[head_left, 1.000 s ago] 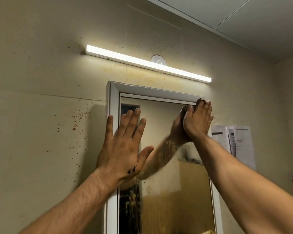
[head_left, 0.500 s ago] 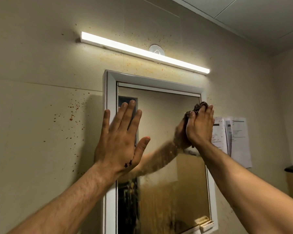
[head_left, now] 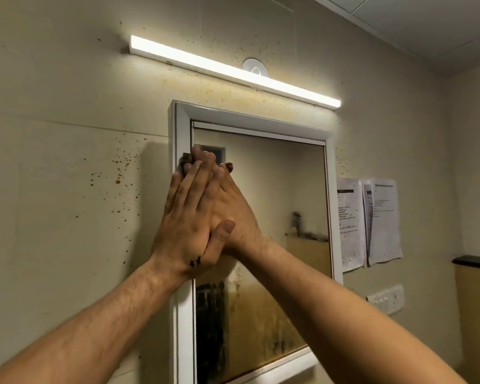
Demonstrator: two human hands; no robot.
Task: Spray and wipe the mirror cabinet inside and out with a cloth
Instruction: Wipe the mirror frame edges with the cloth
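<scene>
The mirror cabinet has a white frame (head_left: 257,121), and its glass (head_left: 277,189) is streaked with brown grime low down. My right hand (head_left: 237,214) reaches across to the mirror's upper left edge and presses a dark brown cloth (head_left: 184,161) against the glass and frame. Only bits of the cloth show past the fingertips. My left hand (head_left: 185,220), with two small star tattoos, lies flat with fingers apart, over the back of the right hand. Its thumb rests across the right hand.
A lit light bar (head_left: 233,72) hangs above the cabinet. Brown spatter (head_left: 119,169) dots the wall to the left. On the right wall are taped papers (head_left: 372,223), a switch plate (head_left: 385,299) and a dark ledge (head_left: 474,262).
My right hand has swept the cloth from the mirror's upper right corner across to its upper left edge. My left hand, earlier alone on the left side, now overlaps the right hand.
</scene>
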